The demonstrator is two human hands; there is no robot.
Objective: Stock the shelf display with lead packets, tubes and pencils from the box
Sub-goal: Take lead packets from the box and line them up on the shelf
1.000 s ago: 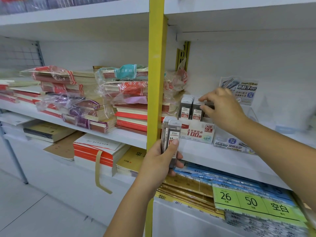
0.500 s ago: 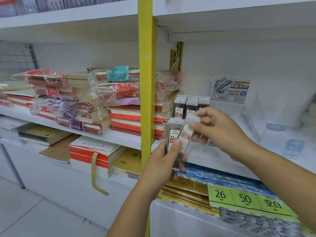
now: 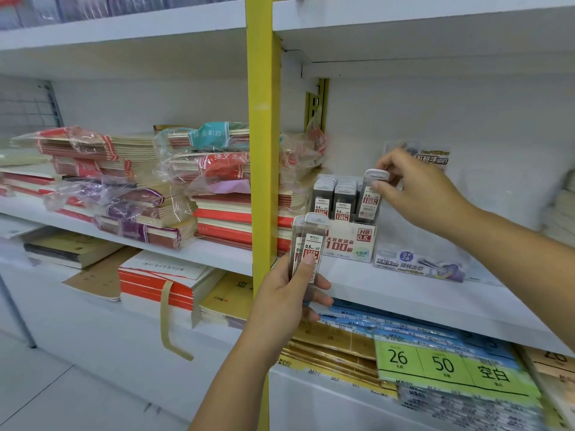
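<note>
White shop shelving (image 3: 404, 293), yellow upright (image 3: 263, 150) — lead stock on the middle shelf.
Item one: right hand (image 3: 417, 191), thumb and fingers pinching the capped top of one lead packet (image 3: 370, 203), its lower end behind the front panel of the display box (image 3: 351, 244), beside two filled rows. Item two: left hand (image 3: 286, 293) curled round a small bundle of packets (image 3: 308, 244) — upright, below and left of the box. Wrapped notebook stacks (image 3: 217, 188) further left.

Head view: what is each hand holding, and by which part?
Right hand pinches one lead tube by its capped top end, at the display box. Left hand grips a small bunch of tubes round their lower half, thumb across the front.
</note>
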